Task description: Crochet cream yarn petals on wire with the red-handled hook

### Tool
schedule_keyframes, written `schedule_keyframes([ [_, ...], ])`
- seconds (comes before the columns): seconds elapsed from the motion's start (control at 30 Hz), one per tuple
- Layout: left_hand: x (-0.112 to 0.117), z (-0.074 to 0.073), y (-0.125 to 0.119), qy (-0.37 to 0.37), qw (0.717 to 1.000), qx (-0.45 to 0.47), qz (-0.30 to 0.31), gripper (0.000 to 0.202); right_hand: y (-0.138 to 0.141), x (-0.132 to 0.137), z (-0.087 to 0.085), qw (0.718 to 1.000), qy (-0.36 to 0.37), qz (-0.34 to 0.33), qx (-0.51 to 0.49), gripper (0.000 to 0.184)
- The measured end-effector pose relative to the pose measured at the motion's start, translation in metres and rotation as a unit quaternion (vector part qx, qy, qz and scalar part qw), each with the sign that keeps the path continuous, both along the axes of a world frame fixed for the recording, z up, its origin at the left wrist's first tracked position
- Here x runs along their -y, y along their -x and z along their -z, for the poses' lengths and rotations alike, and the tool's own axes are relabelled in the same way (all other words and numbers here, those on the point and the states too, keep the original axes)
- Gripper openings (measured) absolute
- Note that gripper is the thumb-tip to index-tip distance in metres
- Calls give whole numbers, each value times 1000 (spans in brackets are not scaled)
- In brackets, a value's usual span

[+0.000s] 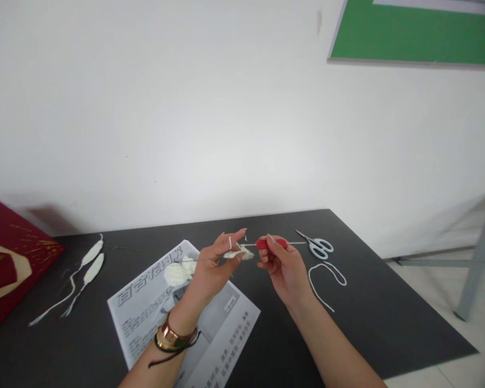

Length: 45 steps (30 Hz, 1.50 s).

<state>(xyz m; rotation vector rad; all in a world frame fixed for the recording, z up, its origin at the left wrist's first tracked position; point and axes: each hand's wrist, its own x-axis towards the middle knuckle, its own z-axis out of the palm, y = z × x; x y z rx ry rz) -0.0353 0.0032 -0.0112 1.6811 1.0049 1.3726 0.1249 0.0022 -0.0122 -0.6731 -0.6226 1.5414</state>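
My left hand [218, 261] pinches a small white crocheted piece [242, 252], with white yarn looped round a raised finger. A thin wire runs through or beside that piece; I cannot tell which. In my right hand [281, 264] is a crochet hook [267, 243] with a red handle, its metal shaft pointing left. The hook's tip meets the crocheted piece at the left fingertips. Behind my left wrist a ball of white yarn [177, 275] rests on a printed sheet [145, 302], partly hidden by the arm.
Scissors with pale handles [321, 248] lie to the right, near a loose white cord [313, 280]. Two white leaf-shaped crocheted pieces [92, 268] with trailing yarn ends lie at the left, by a red box or bag [20, 258]. A white wall [226, 134] borders the black table [359, 323].
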Motion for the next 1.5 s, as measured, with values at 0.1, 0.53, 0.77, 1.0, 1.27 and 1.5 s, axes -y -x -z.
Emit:
schedule_keyframes([
  [0.1, 0, 4, -4, 23, 1000, 15, -9, 41, 2, 3, 0, 999, -26, 31, 35, 17],
  [0.53, 12, -3, -25, 220, 893, 391, 40, 56, 5, 17, 19, 736, -492, 216, 412, 50],
  [0.77, 5, -10, -6, 248, 898, 350, 97, 54, 8, 9, 12, 944, -263, 107, 167, 15],
  [1.0, 5, -19, 12, 258, 912, 286, 141, 51, -1, 5, 6, 973, -207, 52, 89, 8],
  [1.27, 5, -19, 19, 269, 897, 299, 181, 51, -9, 5, -1, 967, -239, 29, 80, 7],
  [1.5, 5, -19, 21, 298, 873, 317, 221, 49, -15, 5, -3, 963, -255, 11, 90, 6],
])
